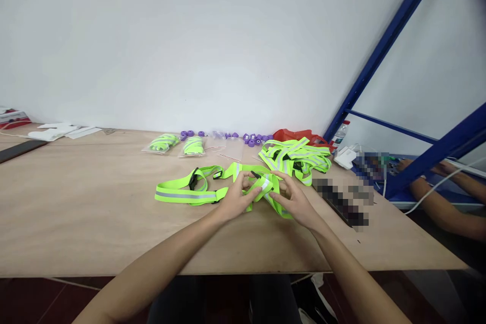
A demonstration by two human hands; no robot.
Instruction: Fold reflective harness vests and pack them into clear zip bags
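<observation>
A neon yellow-green reflective strap (186, 196) with a silver stripe and black buckles stretches across the table in front of me. Its left part lies in a loop on the wood, and its right part is bunched between my hands. My left hand (239, 196) pinches the strap near a black clip. On the other side, my right hand (294, 199) grips the same strap with thumb and fingers, and a loop hangs below it. Some fingertips are hidden behind the webbing. Just beyond my right hand lies a heap of similar straps (299, 154).
Two bagged straps (164, 143) and several purple parts (252, 139) lie toward the wall. Behind the heap are a red bag (298, 135) and a bottle (340, 134). A blue metal frame (387, 45) rises at right, with another person's arms (444, 202) beyond it.
</observation>
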